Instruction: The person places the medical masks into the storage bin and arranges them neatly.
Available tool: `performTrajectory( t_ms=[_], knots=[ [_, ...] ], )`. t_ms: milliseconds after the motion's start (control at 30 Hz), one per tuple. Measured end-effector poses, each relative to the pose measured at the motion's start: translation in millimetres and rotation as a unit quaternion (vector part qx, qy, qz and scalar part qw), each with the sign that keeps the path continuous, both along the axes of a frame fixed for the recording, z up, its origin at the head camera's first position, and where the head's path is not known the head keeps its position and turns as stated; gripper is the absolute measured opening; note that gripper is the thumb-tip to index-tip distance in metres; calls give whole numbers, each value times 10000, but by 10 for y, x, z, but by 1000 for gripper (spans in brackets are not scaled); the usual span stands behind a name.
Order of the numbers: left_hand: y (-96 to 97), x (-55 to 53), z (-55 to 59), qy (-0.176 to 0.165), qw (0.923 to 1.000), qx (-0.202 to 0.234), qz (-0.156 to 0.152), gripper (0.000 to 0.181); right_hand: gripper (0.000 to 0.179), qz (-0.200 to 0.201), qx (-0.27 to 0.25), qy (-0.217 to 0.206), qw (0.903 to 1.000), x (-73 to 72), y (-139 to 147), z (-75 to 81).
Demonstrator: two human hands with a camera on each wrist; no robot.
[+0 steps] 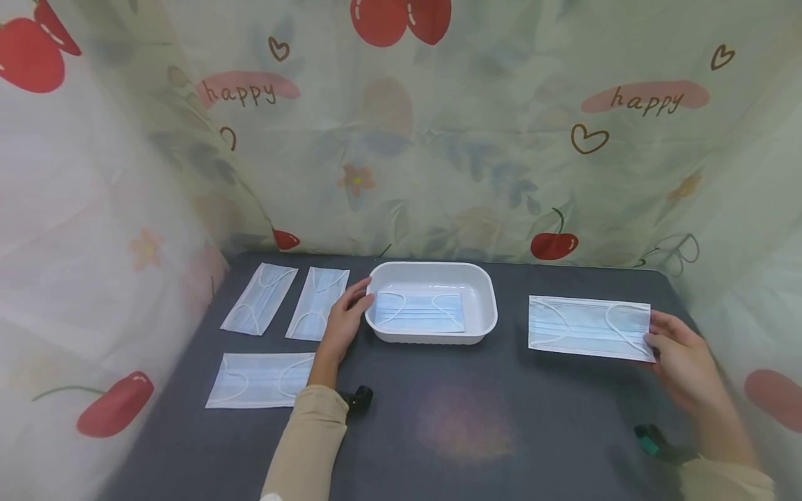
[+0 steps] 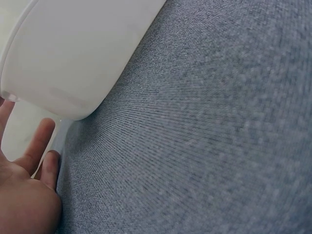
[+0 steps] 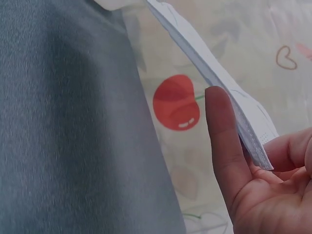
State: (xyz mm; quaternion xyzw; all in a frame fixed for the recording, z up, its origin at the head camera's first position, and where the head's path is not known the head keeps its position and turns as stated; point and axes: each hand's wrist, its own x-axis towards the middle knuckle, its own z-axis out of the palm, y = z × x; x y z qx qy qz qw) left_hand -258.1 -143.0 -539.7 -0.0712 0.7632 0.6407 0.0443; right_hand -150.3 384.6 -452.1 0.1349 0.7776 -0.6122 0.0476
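Note:
A white plastic tray (image 1: 431, 338) stands on the table with a pale blue face mask (image 1: 420, 313) lying flat inside. My left hand (image 1: 343, 316) holds the tray's left rim, its thumb at the edge. In the left wrist view the tray's outer wall (image 2: 63, 63) fills the upper left, and two fingers of the left hand (image 2: 29, 190) extend below the rim. Off to the right, my right hand (image 1: 686, 362) pinches another face mask (image 1: 585, 327) by its right end. Edge-on in the right wrist view, this mask (image 3: 204, 63) slants between thumb and fingers, raised off the table.
Left of the tray lie more face masks: a slanted one (image 1: 260, 299), an upright one (image 1: 318, 304) and a sideways one (image 1: 257, 380) partly behind the left forearm. The dark grey table (image 1: 464, 431) ends at a printed curtain (image 1: 432, 153) at the back and sides.

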Motion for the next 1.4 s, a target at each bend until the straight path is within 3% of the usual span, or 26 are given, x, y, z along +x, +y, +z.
performTrajectory(
  t_ms=[167, 367, 600, 800, 1000, 1233, 1400],
  knots=[
    [-11, -4, -2, 36, 10000, -28, 35, 40, 53, 35, -45, 147, 9999, -69, -123, 15],
    [9, 5, 17, 42, 10000, -15, 18, 40, 50, 82, -647, 407, 9970, -132, -249, 28],
    [27, -3, 2, 35, 10000, -38, 47, 39, 49, 215, -644, 593, 9959, -225, -429, 64],
    [32, 3, 2, 24, 10000, -32, 72, 40, 47, 221, -1052, 662, 9920, -285, -576, 102],
    [29, -4, -3, 14, 10000, -18, 87, 39, 51, 321, -848, 607, 9940, -346, -709, 119],
    [9, 0, -10, 61, 10000, 35, 31, 40, 46, 381, -1201, 690, 9896, -401, -859, 137],
    [2, 5, -7, 82, 10000, 29, -8, 40, 47, 363, -1059, 674, 9914, -445, -989, 149]
  ],
)
